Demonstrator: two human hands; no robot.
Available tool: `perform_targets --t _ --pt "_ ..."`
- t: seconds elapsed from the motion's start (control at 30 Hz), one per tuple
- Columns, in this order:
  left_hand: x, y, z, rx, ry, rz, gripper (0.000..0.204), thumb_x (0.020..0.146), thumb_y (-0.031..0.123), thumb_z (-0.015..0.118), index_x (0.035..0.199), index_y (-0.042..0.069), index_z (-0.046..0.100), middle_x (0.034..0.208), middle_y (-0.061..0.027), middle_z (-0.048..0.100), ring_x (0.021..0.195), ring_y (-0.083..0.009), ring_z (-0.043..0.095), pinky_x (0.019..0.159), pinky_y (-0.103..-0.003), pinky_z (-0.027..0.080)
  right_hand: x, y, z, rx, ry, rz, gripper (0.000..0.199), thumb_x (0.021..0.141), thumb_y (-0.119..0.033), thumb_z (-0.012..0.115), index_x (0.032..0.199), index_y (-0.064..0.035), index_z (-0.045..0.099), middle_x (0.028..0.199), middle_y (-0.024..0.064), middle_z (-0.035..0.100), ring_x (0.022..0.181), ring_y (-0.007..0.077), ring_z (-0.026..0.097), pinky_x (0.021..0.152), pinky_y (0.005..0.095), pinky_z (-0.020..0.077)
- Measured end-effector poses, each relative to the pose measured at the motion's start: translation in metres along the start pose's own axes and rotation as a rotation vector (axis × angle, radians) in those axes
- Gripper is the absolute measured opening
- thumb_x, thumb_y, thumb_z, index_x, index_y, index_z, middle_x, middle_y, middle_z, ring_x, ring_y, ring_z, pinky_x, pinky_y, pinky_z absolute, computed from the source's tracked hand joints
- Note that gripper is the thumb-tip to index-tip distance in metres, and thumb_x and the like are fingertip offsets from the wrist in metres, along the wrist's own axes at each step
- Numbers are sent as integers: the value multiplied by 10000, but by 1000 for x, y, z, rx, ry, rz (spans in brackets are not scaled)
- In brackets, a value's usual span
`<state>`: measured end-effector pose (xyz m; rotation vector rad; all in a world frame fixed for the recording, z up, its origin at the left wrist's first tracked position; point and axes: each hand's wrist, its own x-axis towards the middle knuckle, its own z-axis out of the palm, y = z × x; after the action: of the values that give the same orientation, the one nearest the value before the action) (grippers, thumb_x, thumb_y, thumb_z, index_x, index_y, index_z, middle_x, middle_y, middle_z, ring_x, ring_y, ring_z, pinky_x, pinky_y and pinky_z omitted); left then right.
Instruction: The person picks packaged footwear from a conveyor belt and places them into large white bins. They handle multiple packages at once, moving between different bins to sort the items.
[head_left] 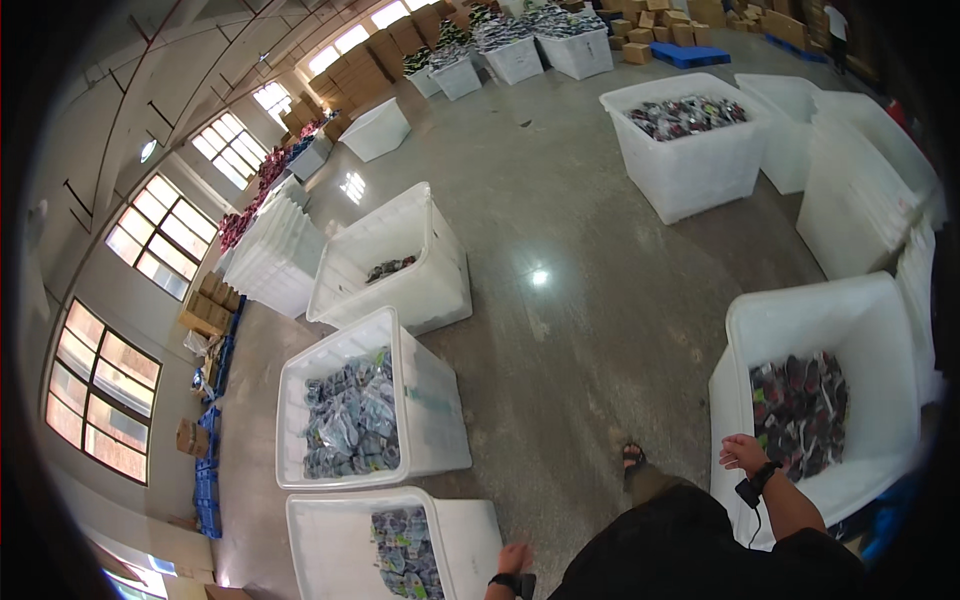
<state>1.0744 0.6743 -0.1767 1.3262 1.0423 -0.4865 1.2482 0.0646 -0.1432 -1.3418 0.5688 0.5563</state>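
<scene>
My right hand [743, 455], with a dark band and a small black device with a cord at its wrist, is above the near wall of a large white plastic bin [735, 400] on my right. Its fingers are curled in and nothing shows in them. Dark, red-marked items in clear wrap [800, 410], perhaps footwear, fill the bottom of that bin. Low on my left, my left hand [515, 558] hangs beside another white bin [470, 530] of grey-blue wrapped items [405, 550]. Motion smears its fingers.
More white bins stand on the left, one with grey-blue bagged items [350, 415]. A bin of dark items [688, 118] is ahead right, beside stacked bins [855, 190]. Cartons [680, 33] and a blue pallet [690, 55] lie far off. Grey floor [560, 330] runs between the rows.
</scene>
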Motion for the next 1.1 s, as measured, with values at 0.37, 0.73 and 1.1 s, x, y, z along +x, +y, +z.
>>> perform_targets --t 0.37,0.73,1.1 --pt "-4 -16 42 -282 166 -382 613 1018 446 413 1507 88 324 1484 -142 440 1277 -351 477 968 -541 441 153 -222 76 -272 -121 -99 246 890 -167 656 1090 -29 620 869 45 664 719 134 652 637 279 527" --pt "150 160 37 102 174 68 171 884 157 574 849 25 676 735 -93 649 597 -196 635 498 -340 520 247 -294 95 -444 -39 -1 233 915 -185 624 1075 -16 623 852 62 663 728 153 653 653 309 544" --pt "182 457 87 -292 266 131 354 915 151 623 1233 3 573 922 -49 667 768 -130 644 623 -271 530 377 -341 57 -558 185 383 215 929 -206 608 1055 -32 612 806 100 647 686 221 672 633 370 578"
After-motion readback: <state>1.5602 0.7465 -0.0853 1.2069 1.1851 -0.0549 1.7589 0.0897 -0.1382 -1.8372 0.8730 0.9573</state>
